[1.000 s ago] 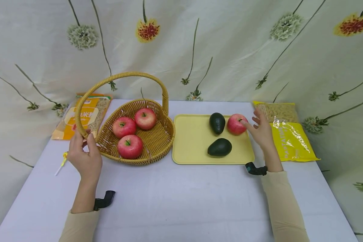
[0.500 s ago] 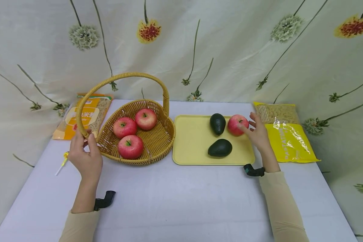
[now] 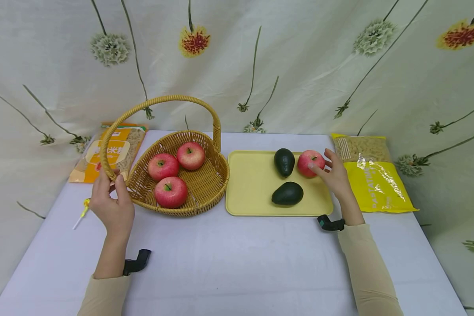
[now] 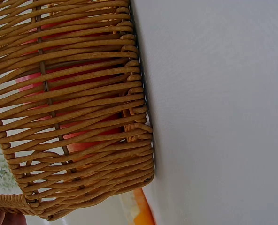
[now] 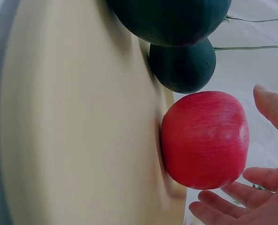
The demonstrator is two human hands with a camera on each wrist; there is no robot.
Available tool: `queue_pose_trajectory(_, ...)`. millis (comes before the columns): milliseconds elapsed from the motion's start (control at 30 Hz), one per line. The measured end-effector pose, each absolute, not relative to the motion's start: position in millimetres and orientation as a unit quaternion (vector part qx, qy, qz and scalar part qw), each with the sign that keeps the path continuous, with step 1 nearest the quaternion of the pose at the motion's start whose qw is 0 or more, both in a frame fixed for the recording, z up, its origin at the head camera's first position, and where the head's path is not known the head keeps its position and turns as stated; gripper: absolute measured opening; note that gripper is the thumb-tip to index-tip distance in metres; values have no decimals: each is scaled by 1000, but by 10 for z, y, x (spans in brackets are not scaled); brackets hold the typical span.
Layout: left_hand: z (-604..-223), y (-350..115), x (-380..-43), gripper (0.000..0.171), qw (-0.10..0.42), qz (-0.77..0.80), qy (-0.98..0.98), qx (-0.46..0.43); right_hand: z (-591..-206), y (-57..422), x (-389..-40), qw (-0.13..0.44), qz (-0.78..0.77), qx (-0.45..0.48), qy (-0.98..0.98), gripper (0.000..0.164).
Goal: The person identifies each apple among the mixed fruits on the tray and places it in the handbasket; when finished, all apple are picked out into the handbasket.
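My left hand (image 3: 112,206) pinches the lower left end of the tall handle (image 3: 158,102) of a wicker basket (image 3: 205,186). In the basket lie three red apples (image 3: 171,192). Another red apple (image 3: 308,160) sits at the back right of a pale yellow tray (image 3: 249,184). Beside that apple is my right hand (image 3: 336,177), its fingers spread around the near right side. In the right wrist view the thumb (image 5: 272,108) stands apart from the apple; the other fingertips come close to its lower edge, and contact is hard to tell.
Two dark avocados (image 3: 287,193) lie on the tray, left of the apple. A yellow pasta bag (image 3: 379,186) lies to the right, an orange-and-clear food bag (image 3: 112,151) behind the basket's left side. A lollipop (image 3: 82,212) lies near the left table edge.
My right hand has moved slightly left, closer to the apple on the tray. The left hand keeps its hold on the basket handle, and the fruit has not moved.
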State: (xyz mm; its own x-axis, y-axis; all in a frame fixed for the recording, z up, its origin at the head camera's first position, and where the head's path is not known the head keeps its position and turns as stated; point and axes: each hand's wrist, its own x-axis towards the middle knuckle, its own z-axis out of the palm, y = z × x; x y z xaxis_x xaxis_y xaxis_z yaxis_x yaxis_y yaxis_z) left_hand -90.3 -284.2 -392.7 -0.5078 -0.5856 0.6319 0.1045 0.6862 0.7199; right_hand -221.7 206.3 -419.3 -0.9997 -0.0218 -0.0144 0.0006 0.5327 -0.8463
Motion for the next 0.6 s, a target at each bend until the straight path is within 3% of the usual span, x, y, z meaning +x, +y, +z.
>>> queue_pose_trajectory(600,-3926,-2844,-903,31,472,-367,-787,154,-4242,2043,-2226,27,-474,-12,880,87)
